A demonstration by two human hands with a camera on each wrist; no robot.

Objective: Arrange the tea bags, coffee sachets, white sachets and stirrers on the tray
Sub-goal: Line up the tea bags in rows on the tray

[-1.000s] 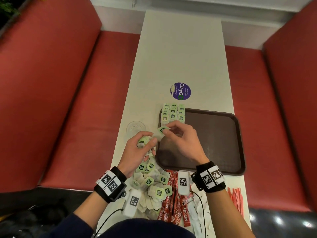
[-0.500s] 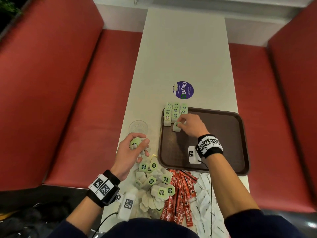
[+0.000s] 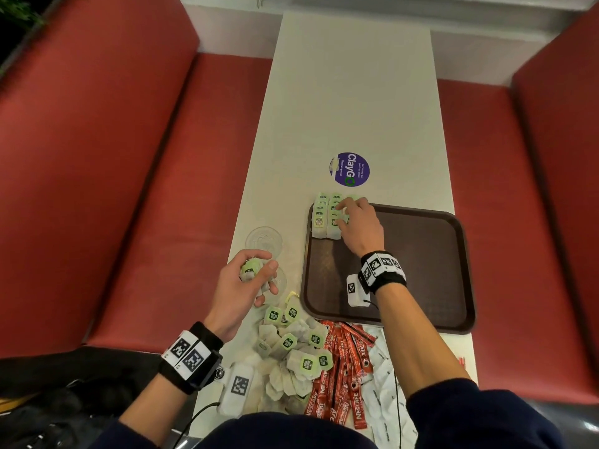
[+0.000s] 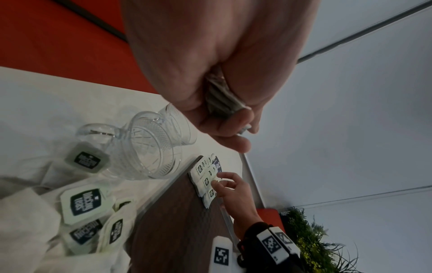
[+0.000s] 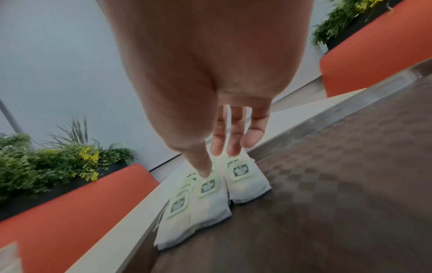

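Observation:
A brown tray (image 3: 421, 270) lies on the white table. Rows of green-tagged tea bags (image 3: 324, 218) (image 5: 210, 188) overlap in its far left corner. My right hand (image 3: 348, 210) (image 5: 222, 158) reaches over them with straight fingers, the fingertips touching the rows. Left of the tray, my left hand (image 3: 256, 273) (image 4: 233, 114) is held above the table and grips a small stack of tea bags (image 3: 251, 270). A loose pile of tea bags (image 3: 291, 348) lies near the front edge, with red coffee sachets (image 3: 343, 367) and white sachets (image 3: 382, 393) to its right.
Two clear glass cups (image 3: 264, 241) (image 4: 151, 144) stand left of the tray, close under my left hand. A round purple sticker (image 3: 350, 169) is on the table beyond the tray. Red bench seats (image 3: 129, 189) run along both sides.
My right hand took a tea bag from near my left hand, carried it to the tray's far left corner, set it down and now touches the rows. The left hand stayed put.

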